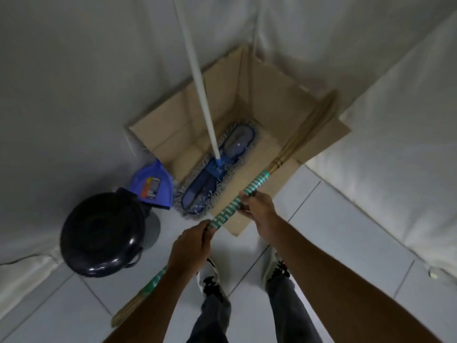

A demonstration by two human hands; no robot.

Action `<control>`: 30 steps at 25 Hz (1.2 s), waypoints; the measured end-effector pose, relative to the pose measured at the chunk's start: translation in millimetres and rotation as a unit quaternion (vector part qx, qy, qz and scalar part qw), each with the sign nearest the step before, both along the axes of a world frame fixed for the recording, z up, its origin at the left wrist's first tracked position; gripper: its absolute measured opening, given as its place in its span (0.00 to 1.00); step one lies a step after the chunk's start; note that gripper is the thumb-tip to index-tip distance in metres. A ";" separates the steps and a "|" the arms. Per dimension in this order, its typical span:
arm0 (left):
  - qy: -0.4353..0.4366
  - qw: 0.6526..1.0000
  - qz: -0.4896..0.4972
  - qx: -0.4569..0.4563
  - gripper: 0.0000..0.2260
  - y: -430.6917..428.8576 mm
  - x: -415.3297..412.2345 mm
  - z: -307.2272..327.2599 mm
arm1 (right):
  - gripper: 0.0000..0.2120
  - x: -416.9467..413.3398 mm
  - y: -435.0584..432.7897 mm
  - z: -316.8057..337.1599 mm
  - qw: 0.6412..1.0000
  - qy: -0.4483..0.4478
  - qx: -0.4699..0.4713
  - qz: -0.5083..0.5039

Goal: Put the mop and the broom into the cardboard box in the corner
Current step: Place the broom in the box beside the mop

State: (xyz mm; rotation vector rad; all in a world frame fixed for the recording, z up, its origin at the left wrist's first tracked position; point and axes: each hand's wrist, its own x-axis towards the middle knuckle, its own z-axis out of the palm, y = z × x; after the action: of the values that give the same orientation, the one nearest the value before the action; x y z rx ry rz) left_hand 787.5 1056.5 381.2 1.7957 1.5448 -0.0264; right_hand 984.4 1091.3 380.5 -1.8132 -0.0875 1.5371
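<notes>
An open cardboard box (pixel 267 100) stands in the corner. The mop stands in it: its blue flat head (pixel 217 169) lies across the bottom and pokes out over the near left side, and its white pole (pixel 197 78) leans up toward the wall. I hold the broom (pixel 257 185), a stick bundle wrapped in green-and-white tape, slanted over the box's near right flap. My left hand (pixel 190 246) grips the tape lower down. My right hand (pixel 259 209) grips it higher up. The broom's far straw end (pixel 311 122) reaches over the box's right edge.
A blue dustpan (pixel 152 188) leans beside the box on the left, with a black round bin (pixel 101 233) in front of it. White cloth covers both walls. The floor is white tile, and my feet (pixel 210 276) stand just short of the box.
</notes>
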 end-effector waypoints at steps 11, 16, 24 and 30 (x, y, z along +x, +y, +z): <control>0.061 0.987 0.109 -0.100 0.18 15.0 -7.7 -408.0 | 0.13 -21.5 16.9 -386.7 0.998 0.024 -0.012 0.052; 0.059 0.984 0.123 -0.115 0.13 -16.8 -17.6 -464.0 | 0.11 -34.9 5.9 -453.9 0.993 0.063 -0.061 0.083; 0.123 0.987 0.078 -0.072 0.12 -11.7 -17.7 -472.7 | 0.12 -35.6 9.5 -477.7 0.990 0.058 -0.093 0.091; 0.164 0.982 0.077 -0.052 0.10 1.9 -20.5 -472.4 | 0.11 -32.8 19.5 -473.3 0.979 -0.023 -0.095 0.180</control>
State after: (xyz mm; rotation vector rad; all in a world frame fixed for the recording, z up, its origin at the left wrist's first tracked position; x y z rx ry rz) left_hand 767.1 1058.4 -91.2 1.6442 1.8729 -0.3364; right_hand 951.6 1110.9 -92.8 -2.0684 -0.3170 1.8043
